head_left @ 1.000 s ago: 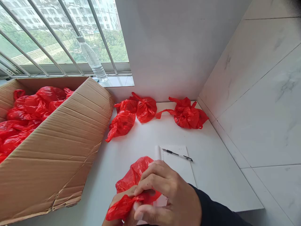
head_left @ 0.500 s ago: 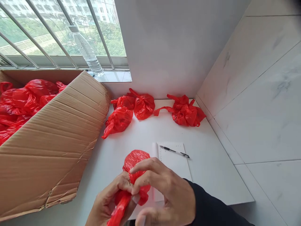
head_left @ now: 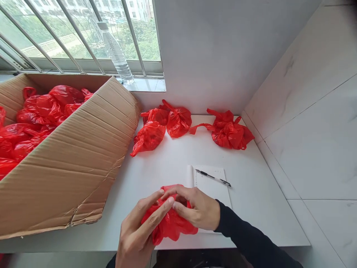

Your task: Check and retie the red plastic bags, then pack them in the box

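Note:
Both hands hold one crumpled red plastic bag [head_left: 170, 227] over the near edge of the white table [head_left: 251, 197]. My left hand [head_left: 141, 232] wraps the bag from the left, fingers curled over it. My right hand [head_left: 195, 208] pinches its top from the right, in a black sleeve. Just behind the bag lies a white notepad [head_left: 213, 186] with a black pen [head_left: 213, 177] across it.
A large open cardboard box [head_left: 75, 163] full of red bags [head_left: 36, 119] fills the left. Tied red bags lie at the back: two [head_left: 160, 126] near the box, more [head_left: 231, 132] by the tiled right wall. A water bottle [head_left: 115, 56] stands on the window sill.
The hands moved forward and up in view with the bag. The bag's loose tail that hung below the left hand is now gathered into the bundle, and the left hand covers more of it.

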Demonstrator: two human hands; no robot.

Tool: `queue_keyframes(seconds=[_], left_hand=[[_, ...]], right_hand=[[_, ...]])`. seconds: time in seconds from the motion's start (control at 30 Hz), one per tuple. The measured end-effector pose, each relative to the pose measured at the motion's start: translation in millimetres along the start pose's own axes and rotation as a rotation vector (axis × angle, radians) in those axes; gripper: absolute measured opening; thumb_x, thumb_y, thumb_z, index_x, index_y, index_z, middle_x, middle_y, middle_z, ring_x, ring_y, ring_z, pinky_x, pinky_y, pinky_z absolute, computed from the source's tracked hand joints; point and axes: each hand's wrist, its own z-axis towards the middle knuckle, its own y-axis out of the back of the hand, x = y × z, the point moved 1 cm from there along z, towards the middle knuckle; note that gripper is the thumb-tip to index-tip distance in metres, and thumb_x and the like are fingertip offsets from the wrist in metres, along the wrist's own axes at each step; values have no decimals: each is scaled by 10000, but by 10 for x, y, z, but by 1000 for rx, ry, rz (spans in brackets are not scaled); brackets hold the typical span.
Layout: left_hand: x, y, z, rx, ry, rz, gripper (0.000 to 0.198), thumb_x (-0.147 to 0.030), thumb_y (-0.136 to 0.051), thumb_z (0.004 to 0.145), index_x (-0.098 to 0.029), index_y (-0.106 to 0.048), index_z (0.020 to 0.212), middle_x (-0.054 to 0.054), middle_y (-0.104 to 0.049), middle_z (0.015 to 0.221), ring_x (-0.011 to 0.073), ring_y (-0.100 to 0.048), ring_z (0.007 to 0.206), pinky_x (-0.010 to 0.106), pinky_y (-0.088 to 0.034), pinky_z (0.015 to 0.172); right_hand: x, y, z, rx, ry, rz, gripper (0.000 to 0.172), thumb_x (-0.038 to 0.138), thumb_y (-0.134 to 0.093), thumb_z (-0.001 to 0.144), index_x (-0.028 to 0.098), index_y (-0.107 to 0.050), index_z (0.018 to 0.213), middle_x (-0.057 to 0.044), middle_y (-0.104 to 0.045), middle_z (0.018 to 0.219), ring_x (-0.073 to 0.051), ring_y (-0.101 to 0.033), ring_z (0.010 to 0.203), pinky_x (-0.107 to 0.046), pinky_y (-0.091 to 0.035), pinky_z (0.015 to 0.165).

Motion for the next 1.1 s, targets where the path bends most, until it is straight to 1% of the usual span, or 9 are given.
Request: queue_keyframes(seconds=[0.1,0.23,0.43,0.57,0.67,0.8,0.93,1.03,1.1], left_hand=[[1,-10,-19,33,2,34,649,-10,-552,946,-396,-552,1468,76,-552,1456,233,-617,1229,310,-540,955],[65,-8,-114,95,2,127,691,-37,-558,955,-351,-435,1558,96,-446,1584,282,-514,1371,398,-483,1075],[539,63,-680,71,93,349,669,-74,-538,961,-373,-445,1552,84,-533,1535,320,-502,1391,518,-385,1146],[637,9,-842,82,148,367,657,-134,-571,966,-382,-427,1557,78,-520,1541,310,-482,1409,488,-417,1125],[516,-163,-664,109,73,348,717,-196,-626,943,-276,-354,1602,121,-548,1505,330,-462,1422,492,-409,1146],[475,-370,-315,116,10,400,459,-134,-548,927,-249,-605,1368,80,-725,1128,256,-668,1031,381,-544,891],[590,-361,31,83,240,255,201,-169,-510,928,-213,-661,1054,33,-730,908,175,-669,756,263,-531,648],[662,-318,418,49,463,160,152,-254,-541,929,-226,-658,1023,7,-734,891,154,-673,728,242,-523,655],[721,-324,760,-69,554,199,154,-314,-574,912,-235,-667,1007,-2,-724,851,174,-675,741,273,-524,697]], right_hand=[[11,-14,21,-44,12,22,157,239,-523,979,191,-661,1035,26,-636,790,-114,-547,668,-234,-444,657],[3,-3,20,-244,44,-109,80,219,-531,925,190,-605,911,-9,-660,863,-152,-595,787,-276,-466,749],[-489,278,-158,-519,-52,-507,107,206,-479,876,200,-567,816,-31,-634,785,-198,-573,762,-334,-451,729],[-650,371,-271,-528,-166,-484,126,233,-496,910,206,-591,832,-22,-656,803,-193,-598,763,-312,-468,683],[-586,327,-277,-508,-142,-405,154,277,-506,959,203,-631,910,-29,-677,868,-202,-629,829,-329,-512,737],[-646,296,-328,-538,-96,-406,241,385,-528,1017,207,-665,1105,-70,-707,1070,-240,-644,1048,-405,-545,916],[-1023,301,-532,-689,-108,-599,270,329,-475,1042,209,-660,1197,-106,-666,1203,-267,-614,1164,-478,-550,985],[-1316,243,-672,-765,-87,-766,298,271,-467,1031,225,-656,1256,-114,-630,1263,-279,-614,1183,-497,-575,967],[-1431,193,-711,-782,-55,-841,320,240,-469,1022,234,-652,1285,-116,-619,1283,-285,-617,1187,-505,-585,958]])
